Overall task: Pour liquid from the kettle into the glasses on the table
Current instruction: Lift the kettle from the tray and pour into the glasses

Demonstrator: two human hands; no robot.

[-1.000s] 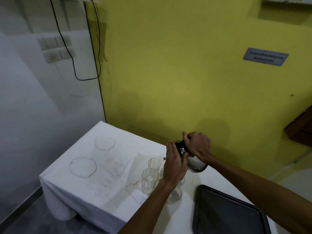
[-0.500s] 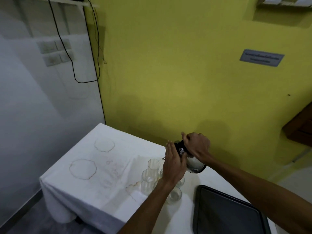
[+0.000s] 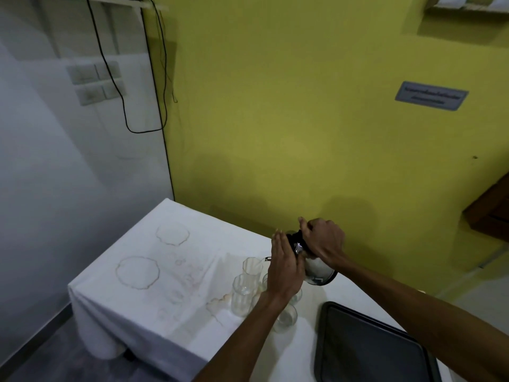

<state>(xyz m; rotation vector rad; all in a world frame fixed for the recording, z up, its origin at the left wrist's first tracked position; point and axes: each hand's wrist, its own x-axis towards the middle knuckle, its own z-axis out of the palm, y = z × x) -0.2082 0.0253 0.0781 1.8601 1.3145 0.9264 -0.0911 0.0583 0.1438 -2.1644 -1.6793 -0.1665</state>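
A steel kettle (image 3: 318, 270) with a black top hangs tilted to the left above a cluster of clear glasses. My right hand (image 3: 325, 239) grips its black handle from above. My left hand (image 3: 283, 268) lies flat against the kettle's near side, fingers pointing up. The spout tip (image 3: 267, 259) sits right at the rim of the far tall glass (image 3: 252, 267). A second tall glass (image 3: 242, 297) stands in front of it. A short glass (image 3: 286, 318) stands near my left forearm. Other glasses are partly hidden behind my left hand.
The table carries a stained white cloth (image 3: 143, 274) with brown ring marks. A dark tray (image 3: 371, 348) lies at the right front. A yellow wall (image 3: 303, 133) runs right behind the table. Black cables (image 3: 110, 73) hang on the white wall at left.
Both hands and the kettle have stayed in nearly the same pose above the glasses. The view has shifted only slightly.
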